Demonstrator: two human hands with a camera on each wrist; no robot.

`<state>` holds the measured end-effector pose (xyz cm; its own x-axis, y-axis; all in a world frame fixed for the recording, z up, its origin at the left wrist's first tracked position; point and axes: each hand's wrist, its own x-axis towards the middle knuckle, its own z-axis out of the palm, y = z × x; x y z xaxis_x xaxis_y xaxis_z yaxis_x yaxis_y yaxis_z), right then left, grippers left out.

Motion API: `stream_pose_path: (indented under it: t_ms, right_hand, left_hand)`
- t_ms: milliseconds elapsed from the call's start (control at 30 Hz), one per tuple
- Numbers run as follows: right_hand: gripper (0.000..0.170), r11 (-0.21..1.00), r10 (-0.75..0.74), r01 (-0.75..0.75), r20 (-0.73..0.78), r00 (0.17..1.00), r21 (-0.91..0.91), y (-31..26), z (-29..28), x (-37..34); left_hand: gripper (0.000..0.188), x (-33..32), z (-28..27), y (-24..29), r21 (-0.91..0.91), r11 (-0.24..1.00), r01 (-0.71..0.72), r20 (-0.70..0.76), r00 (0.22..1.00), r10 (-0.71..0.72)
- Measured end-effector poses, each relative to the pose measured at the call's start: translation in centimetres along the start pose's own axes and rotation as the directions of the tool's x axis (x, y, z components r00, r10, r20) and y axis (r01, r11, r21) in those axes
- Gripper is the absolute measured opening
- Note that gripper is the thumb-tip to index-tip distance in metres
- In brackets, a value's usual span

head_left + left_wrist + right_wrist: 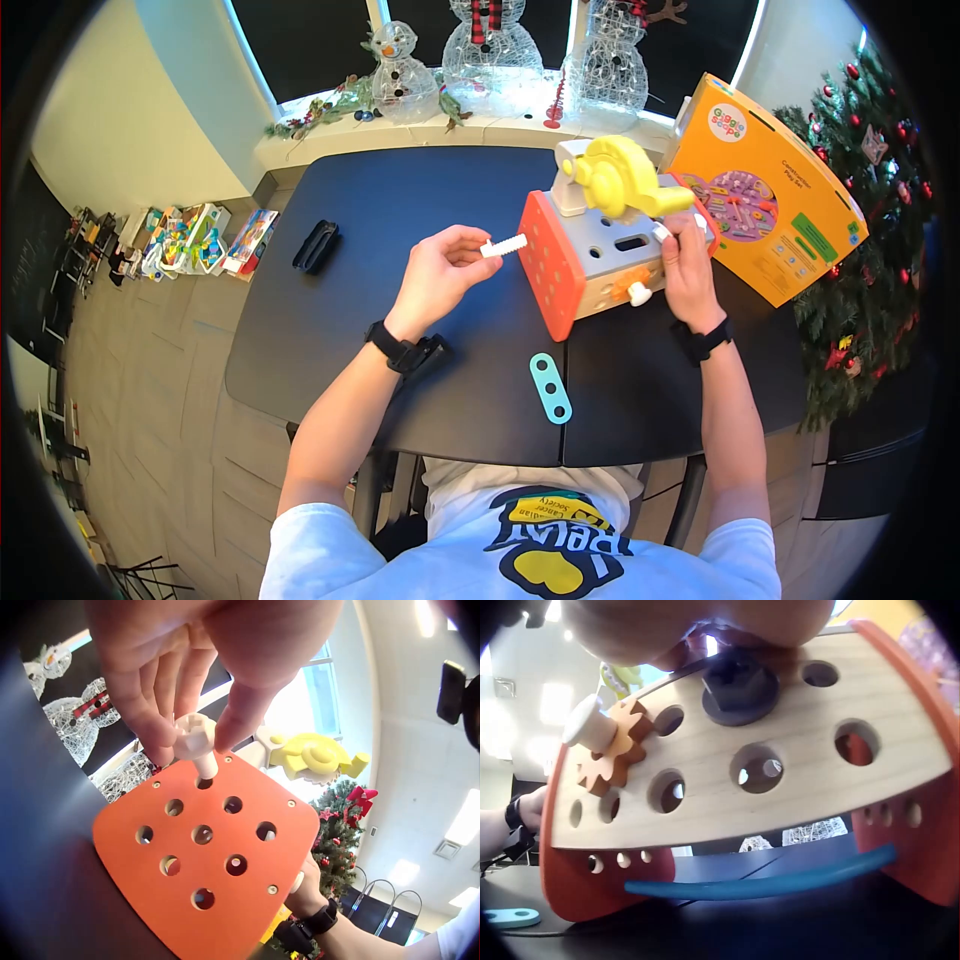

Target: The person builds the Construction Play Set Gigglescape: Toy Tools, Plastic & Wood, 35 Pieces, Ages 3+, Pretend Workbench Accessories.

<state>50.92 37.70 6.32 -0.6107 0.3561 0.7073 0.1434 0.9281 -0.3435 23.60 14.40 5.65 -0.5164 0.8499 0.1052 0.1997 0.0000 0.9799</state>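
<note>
My left hand (440, 270) pinches a white toy bolt (508, 246) between thumb and fingers. Its shaft points at the red side panel (225, 907) of a toy workbench (592, 263); in the left wrist view the tip is right at the topmost hole. My right hand (690, 270) grips the workbench at the right of its top edge. A yellow toy circular saw (615, 178) stands on the grey top. On the wooden front, an orange gear (613, 757) sits behind a white bolt (590, 724), and a dark bolt head (739, 690) shows under my right hand.
A turquoise strip with three holes (543, 372) lies on the dark table (420, 190) near its front edge. A black case (317, 247) is at the left. An orange box (800, 190) stands behind the workbench, beside a decorated tree (870, 260). Wire snowmen (400, 75) line the windowsill.
</note>
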Motion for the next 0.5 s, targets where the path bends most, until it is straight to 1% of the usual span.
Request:
stream_pose_path:
  t_ms: [67,100,200,267,367,433,467,500]
  right_hand:
    - [0.022,0.998,0.027,-0.029,0.027,0.999,0.059,1.3,-0.6,0.1]
    - [0.028,0.992,0.091,-0.097,0.069,0.993,0.080,1.7,-1.1,-0.1]
    - [0.034,0.996,0.056,-0.057,0.013,0.998,0.069,1.7,-1.0,0.2]
    - [0.036,0.995,0.074,-0.077,0.039,0.996,0.064,2.0,-1.1,0.0]
    - [0.037,0.994,0.092,-0.095,0.057,0.994,0.058,2.1,-1.2,-0.2]
    - [0.037,0.994,0.090,-0.093,0.050,0.995,0.060,1.9,-1.1,-0.1]
    - [0.036,0.995,0.071,-0.073,0.034,0.997,0.072,1.7,-1.0,0.1]
    - [0.035,0.995,0.053,-0.054,0.018,0.998,0.083,1.3,-0.9,0.3]
  left_hand:
    - [0.033,0.3,0.5,-0.5,-0.007,1.000,-0.016,-0.007,1.000,0.016]
    - [0.033,0.4,0.8,-0.5,-0.013,1.000,-0.018,-0.005,1.000,0.018]
    - [0.034,0.5,1.6,-0.4,-0.028,0.999,-0.016,0.021,1.000,0.017]
    - [0.034,0.6,2.2,-0.3,-0.034,0.999,-0.006,0.067,0.998,0.008]
    - [0.033,0.7,3.0,-0.2,0.006,0.999,-0.032,0.044,0.999,0.032]
    - [0.034,0.8,3.8,0.3,0.015,0.998,-0.057,-0.020,0.998,0.057]
    - [0.034,0.9,4.2,0.6,0.020,0.997,-0.070,-0.052,0.996,0.071]
    - [0.033,1.2,4.6,0.4,0.010,0.997,-0.073,-0.038,0.997,0.073]
